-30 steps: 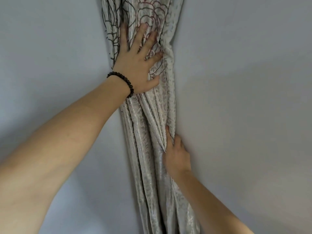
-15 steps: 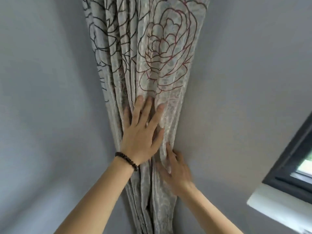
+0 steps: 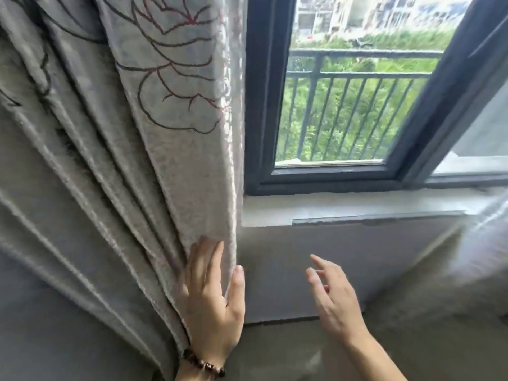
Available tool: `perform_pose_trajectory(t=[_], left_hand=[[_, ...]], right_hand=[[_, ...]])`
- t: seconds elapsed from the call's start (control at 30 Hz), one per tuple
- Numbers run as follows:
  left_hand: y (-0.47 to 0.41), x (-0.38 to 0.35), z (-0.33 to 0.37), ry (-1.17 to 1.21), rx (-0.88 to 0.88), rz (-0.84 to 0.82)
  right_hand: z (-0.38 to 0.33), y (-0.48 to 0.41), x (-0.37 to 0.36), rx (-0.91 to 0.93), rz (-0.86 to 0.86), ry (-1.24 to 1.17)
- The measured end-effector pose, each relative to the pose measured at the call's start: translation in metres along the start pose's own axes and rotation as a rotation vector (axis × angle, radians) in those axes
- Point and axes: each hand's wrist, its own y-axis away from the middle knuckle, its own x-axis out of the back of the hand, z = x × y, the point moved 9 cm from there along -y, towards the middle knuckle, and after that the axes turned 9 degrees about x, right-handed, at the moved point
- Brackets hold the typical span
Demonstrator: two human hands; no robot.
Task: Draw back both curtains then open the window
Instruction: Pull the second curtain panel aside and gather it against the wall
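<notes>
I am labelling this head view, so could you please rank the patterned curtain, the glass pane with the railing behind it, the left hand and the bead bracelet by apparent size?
1. Grey flower-patterned fabric curtain
2. Dark-framed glass pane
3. Left hand, enlarged by nearness to the camera
4. Brown bead bracelet

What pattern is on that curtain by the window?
The pale grey curtain carries large flower outlines in dark grey and red lines; the head view shows it.
</notes>
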Motion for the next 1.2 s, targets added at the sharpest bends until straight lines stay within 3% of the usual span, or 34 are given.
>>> perform_pose_trajectory(t=[0.17, 0.33, 0.63, 0.8, 0.97, 1.2], left_hand=[[0.025, -0.056, 0.057, 0.198, 0.026, -0.169], [0.016, -0.13, 0.131, 0.087, -0.091, -0.26], [0.071, -0.289, 0.347, 0.153, -0.309, -0.396], [0.091, -0.367, 0.46, 0.17, -0.471, -0.504], [0.082, -0.447, 0.527, 0.212, -0.578, -0.553], [0.054, -0.574, 0.622, 0.341, -0.775, -0.566]], right_hand=[[0.06, 0.029, 0.111, -0.102, 0.193, 0.038], [0.12, 0.035, 0.223, -0.104, 0.36, 0.054], [0.212, -0.005, 0.422, -0.072, 0.609, 0.176], [0.245, -0.043, 0.477, -0.087, 0.597, 0.26], [0.296, -0.094, 0.5, -0.136, 0.598, 0.344], [0.364, -0.163, 0.572, -0.246, 0.754, 0.393]])
